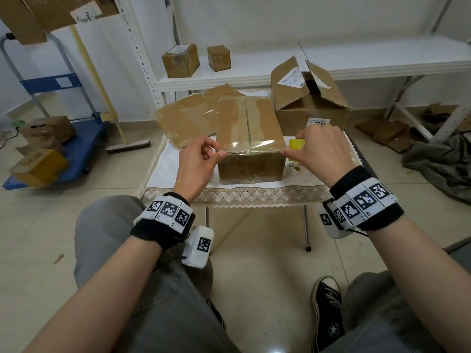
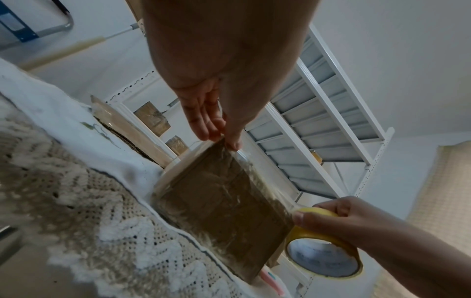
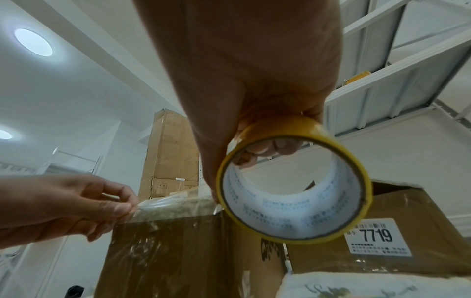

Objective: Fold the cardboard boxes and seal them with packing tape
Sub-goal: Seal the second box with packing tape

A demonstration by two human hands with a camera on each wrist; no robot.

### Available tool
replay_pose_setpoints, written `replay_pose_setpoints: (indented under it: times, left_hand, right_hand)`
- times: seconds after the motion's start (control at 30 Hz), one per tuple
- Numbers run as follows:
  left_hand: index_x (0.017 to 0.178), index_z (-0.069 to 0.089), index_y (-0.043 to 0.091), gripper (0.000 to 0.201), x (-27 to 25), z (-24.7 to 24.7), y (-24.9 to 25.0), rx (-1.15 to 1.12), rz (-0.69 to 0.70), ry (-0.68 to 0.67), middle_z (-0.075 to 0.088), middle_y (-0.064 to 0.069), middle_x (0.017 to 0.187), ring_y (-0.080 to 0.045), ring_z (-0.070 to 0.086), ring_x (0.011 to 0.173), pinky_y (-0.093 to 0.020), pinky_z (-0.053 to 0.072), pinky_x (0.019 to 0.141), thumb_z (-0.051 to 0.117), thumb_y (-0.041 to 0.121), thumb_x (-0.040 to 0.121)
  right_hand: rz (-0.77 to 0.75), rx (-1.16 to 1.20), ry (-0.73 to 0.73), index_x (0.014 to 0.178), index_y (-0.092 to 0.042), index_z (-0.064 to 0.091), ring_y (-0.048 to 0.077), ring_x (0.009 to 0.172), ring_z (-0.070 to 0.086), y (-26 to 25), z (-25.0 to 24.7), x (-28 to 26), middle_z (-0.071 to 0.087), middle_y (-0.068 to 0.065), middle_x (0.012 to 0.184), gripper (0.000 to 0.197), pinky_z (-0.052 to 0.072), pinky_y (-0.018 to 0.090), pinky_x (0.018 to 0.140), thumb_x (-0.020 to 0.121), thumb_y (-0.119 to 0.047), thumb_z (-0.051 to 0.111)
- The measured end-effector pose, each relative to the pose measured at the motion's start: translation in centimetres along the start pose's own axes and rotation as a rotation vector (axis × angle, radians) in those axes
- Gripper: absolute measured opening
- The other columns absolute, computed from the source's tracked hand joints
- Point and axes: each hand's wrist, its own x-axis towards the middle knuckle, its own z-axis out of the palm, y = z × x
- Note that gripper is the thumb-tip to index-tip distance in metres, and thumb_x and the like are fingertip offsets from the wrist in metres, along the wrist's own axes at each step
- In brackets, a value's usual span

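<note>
Two hands (image 1: 201,159) (image 1: 321,146), one tape roll (image 1: 297,144), one closed box (image 1: 251,138)

Two small boxes (image 1: 181,60) on the shelf, one tape roll (image 1: 297,144) (yellow), two hands (image 1: 197,159).

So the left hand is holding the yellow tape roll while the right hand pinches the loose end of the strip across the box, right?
Swapped: the right hand holds the yellow tape roll, and the left hand pinches the strip's loose end across the box. The right wrist view shows it.
</note>
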Motion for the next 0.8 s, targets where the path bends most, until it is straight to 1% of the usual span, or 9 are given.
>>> replay_pose_setpoints:
  times: [0.07, 0.13, 0.17, 0.23, 0.3, 0.43, 0.53, 0.73, 0.8]
  left_hand:
    - [0.094, 0.065, 0.015, 0.011, 0.2, -0.1, -0.2, 0.051, 0.045, -0.015, 0.055, 0.002, 0.084, -0.006, 0.05, 0.07, -0.009, 0.04, 0.064, 0.073, 0.022, 0.089]
    - [0.094, 0.063, 0.02, 0.013, 0.5, -0.2, -0.6, 0.078, 0.085, -0.049, 0.052, 0.004, 0.106, -0.008, 0.057, 0.093, -0.014, 0.046, 0.08, 0.072, 0.028, 0.089]
    - [0.093, 0.062, 0.022, 0.014, 0.6, -0.3, -0.8, 0.084, 0.098, -0.064, 0.052, 0.007, 0.115, -0.009, 0.056, 0.107, -0.024, 0.049, 0.091, 0.072, 0.03, 0.088]
    - [0.089, 0.057, 0.028, 0.018, 0.7, -0.1, -0.9, 0.079, 0.094, -0.08, 0.055, 0.014, 0.129, -0.009, 0.05, 0.125, -0.042, 0.045, 0.105, 0.071, 0.037, 0.084]
    - [0.086, 0.052, 0.029, 0.033, 0.7, 0.2, -0.7, 0.037, 0.055, -0.083, 0.058, 0.016, 0.133, -0.01, 0.051, 0.128, -0.049, 0.042, 0.108, 0.076, 0.05, 0.077]
    - [0.083, 0.044, 0.022, 0.064, 0.6, 1.7, 0.7, 0.042, -0.005, -0.03, 0.062, 0.01, 0.123, -0.012, 0.054, 0.119, -0.041, 0.048, 0.099, 0.083, 0.068, 0.061]
    - [0.088, 0.039, 0.017, 0.073, 0.4, 3.3, 1.8, 0.155, 0.009, -0.006, 0.055, 0.0, 0.112, -0.015, 0.051, 0.106, -0.026, 0.04, 0.08, 0.084, 0.067, 0.06]
    - [0.087, 0.037, 0.016, 0.075, 0.3, 4.5, 0.9, 0.171, 0.048, 0.085, 0.049, -0.004, 0.101, -0.022, 0.053, 0.1, -0.031, 0.046, 0.077, 0.084, 0.067, 0.059]
    - [0.082, 0.035, 0.016, 0.073, 0.4, 4.1, 0.2, 0.125, 0.058, 0.089, 0.051, -0.004, 0.095, -0.019, 0.057, 0.103, -0.024, 0.045, 0.075, 0.087, 0.063, 0.059]
  right_hand:
    - [-0.014, -0.017, 0.008, 0.123, -0.013, 0.069, 0.032, 0.105, 0.064, 0.1, 0.0, 0.1, 0.073, 0.013, 0.105, 0.062, 0.042, 0.042, 0.098, 0.086, -0.062, 0.066]
    - [-0.008, -0.032, -0.005, 0.12, -0.013, 0.071, 0.031, 0.101, 0.064, 0.2, 0.2, 0.3, 0.073, 0.012, 0.1, 0.061, 0.042, 0.043, 0.096, 0.084, -0.063, 0.067]
    - [-0.006, -0.036, -0.01, 0.114, -0.015, 0.073, 0.03, 0.095, 0.064, 0.2, 0.3, 0.3, 0.072, 0.01, 0.092, 0.059, 0.043, 0.042, 0.094, 0.083, -0.065, 0.068]
    - [0.013, -0.045, -0.01, 0.08, -0.022, 0.067, 0.027, 0.078, 0.057, 0.4, 0.6, 0.4, 0.06, 0.003, 0.07, 0.045, 0.042, 0.041, 0.088, 0.08, -0.067, 0.069]
    - [0.011, -0.042, -0.014, 0.06, -0.026, 0.044, 0.024, 0.071, 0.052, 0.3, 0.8, 0.4, 0.045, -0.003, 0.059, 0.053, 0.04, 0.04, 0.084, 0.079, -0.069, 0.07]
    - [-0.01, -0.062, 0.035, 0.082, -0.02, 0.067, 0.022, 0.074, 0.054, 0.4, 1.3, 0.6, 0.053, -0.002, 0.064, 0.061, 0.037, 0.039, 0.083, 0.073, -0.08, 0.063]
    - [0.003, -0.082, 0.085, 0.074, -0.019, 0.062, 0.024, 0.073, 0.058, -0.1, 1.7, 0.6, 0.057, 0.0, 0.065, 0.07, 0.036, 0.039, 0.084, 0.068, -0.089, 0.056]
    - [-0.006, -0.12, 0.137, 0.072, -0.021, 0.053, 0.025, 0.07, 0.055, -0.9, 2.4, 0.4, 0.057, 0.003, 0.067, 0.071, 0.038, 0.041, 0.088, 0.068, -0.092, 0.052]
    - [-0.016, -0.104, 0.12, 0.074, -0.021, 0.057, 0.026, 0.073, 0.06, -0.6, 2.4, 0.4, 0.056, 0.002, 0.066, 0.07, 0.038, 0.041, 0.09, 0.068, -0.09, 0.054]
